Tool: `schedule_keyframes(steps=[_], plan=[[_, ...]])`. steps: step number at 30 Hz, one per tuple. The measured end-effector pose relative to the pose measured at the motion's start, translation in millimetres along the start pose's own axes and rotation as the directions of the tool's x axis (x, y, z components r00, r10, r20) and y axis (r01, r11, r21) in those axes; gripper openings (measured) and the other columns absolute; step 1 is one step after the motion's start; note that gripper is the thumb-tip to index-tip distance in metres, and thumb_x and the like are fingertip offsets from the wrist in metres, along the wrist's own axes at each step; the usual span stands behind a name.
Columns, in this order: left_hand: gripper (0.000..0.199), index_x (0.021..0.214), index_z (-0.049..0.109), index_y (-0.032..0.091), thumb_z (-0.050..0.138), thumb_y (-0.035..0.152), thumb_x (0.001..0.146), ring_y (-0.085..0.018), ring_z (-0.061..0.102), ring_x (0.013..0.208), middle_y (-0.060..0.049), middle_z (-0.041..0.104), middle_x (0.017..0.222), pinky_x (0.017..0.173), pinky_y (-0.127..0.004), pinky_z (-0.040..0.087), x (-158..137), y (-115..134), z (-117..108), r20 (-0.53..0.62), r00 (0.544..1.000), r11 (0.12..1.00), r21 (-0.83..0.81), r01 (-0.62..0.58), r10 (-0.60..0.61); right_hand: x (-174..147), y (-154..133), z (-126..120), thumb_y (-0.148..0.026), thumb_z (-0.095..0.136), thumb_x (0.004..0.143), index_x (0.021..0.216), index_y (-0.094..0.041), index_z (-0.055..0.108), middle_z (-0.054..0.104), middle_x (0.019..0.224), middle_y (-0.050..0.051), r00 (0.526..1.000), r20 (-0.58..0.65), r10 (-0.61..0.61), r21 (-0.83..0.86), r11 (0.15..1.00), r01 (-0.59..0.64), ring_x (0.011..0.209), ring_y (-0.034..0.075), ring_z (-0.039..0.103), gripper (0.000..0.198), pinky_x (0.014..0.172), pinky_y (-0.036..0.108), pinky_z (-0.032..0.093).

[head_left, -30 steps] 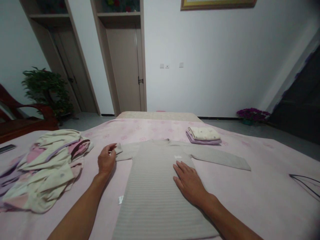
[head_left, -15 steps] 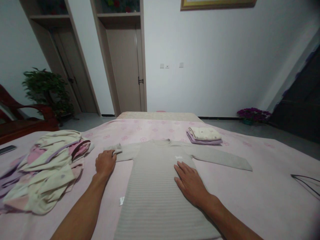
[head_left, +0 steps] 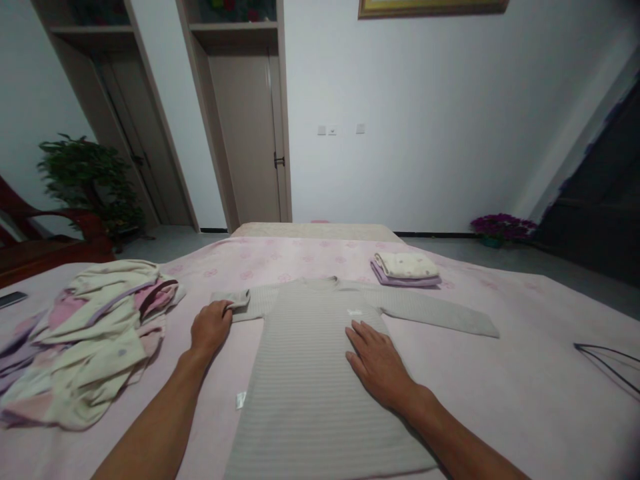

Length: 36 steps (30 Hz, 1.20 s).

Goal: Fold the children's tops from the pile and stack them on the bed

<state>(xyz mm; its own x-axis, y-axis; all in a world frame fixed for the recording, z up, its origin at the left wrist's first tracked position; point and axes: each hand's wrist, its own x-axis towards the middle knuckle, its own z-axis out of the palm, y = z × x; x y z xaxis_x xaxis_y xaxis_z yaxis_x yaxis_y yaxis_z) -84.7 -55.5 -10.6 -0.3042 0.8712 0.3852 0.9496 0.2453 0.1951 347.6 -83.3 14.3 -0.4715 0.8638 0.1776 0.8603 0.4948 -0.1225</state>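
Observation:
A pale grey striped long-sleeved shirt [head_left: 310, 373] lies spread flat in front of me, collar at the far side. Its right-hand sleeve [head_left: 440, 313] stretches out straight. The left-hand sleeve [head_left: 255, 302] is doubled back near its cuff, and my left hand [head_left: 212, 327] is closed on that folded end. My right hand [head_left: 380, 360] rests flat on the shirt's chest with the fingers stretched out. A small white tag [head_left: 241, 400] sticks out at the shirt's left side seam.
Beneath everything is a pink patterned sheet [head_left: 500, 400]. To the left lies a loose heap of clothes [head_left: 100, 340], with a phone [head_left: 13, 299] beyond it. A small folded stack [head_left: 406, 268] sits at the far right. A black cord [head_left: 605, 360] lies near the right edge.
My left hand has folded the cuff end of the sleeve slightly further toward the shirt's body. My right hand stays on the chest. The whole view has shifted slightly.

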Motion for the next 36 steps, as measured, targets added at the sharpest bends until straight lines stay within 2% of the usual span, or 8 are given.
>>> schedule_keyframes(steps=[9, 25, 36], plan=[[0.035, 0.116, 0.069, 0.022, 0.047, 0.028, 0.089, -0.025, 0.063, 0.104, -0.007, 0.070, 0.114, 0.091, -0.034, 0.047, -1.6, -0.2, 0.3, -0.007, 1.000, 1.000, -0.010, -0.030, 0.030, -2.2, 2.8, 3.6, -0.028, 0.047, 0.096, 0.142, -0.018, 0.051, 0.039, 0.156, 0.014, 0.998, -0.062, 0.000, 0.045, 0.999, 0.003, 0.143, 0.026, 0.037, 0.048, 0.115, 0.044, 0.032], [0.035, 0.116, 0.070, 0.024, 0.047, 0.031, 0.090, -0.026, 0.063, 0.103, -0.007, 0.070, 0.116, 0.090, -0.035, 0.048, 0.1, -6.9, 8.5, -0.018, 0.999, 0.999, -0.009, -0.045, 0.045, -1.2, 0.8, 1.3, -0.028, 0.047, 0.095, 0.143, -0.016, 0.050, 0.043, 0.153, 0.015, 0.999, -0.047, 0.008, 0.043, 0.999, -0.006, 0.141, 0.028, 0.040, 0.049, 0.113, 0.047, 0.034], [0.035, 0.116, 0.069, 0.022, 0.046, 0.031, 0.091, -0.026, 0.063, 0.104, -0.008, 0.070, 0.117, 0.090, -0.035, 0.048, -1.9, 1.0, -0.6, 0.008, 0.999, 0.999, 0.004, -0.034, 0.034, -1.2, -0.1, -0.9, -0.030, 0.046, 0.097, 0.144, -0.016, 0.049, 0.041, 0.154, 0.015, 1.000, -0.027, 0.014, 0.053, 0.999, -0.012, 0.142, 0.027, 0.038, 0.049, 0.114, 0.046, 0.033]])
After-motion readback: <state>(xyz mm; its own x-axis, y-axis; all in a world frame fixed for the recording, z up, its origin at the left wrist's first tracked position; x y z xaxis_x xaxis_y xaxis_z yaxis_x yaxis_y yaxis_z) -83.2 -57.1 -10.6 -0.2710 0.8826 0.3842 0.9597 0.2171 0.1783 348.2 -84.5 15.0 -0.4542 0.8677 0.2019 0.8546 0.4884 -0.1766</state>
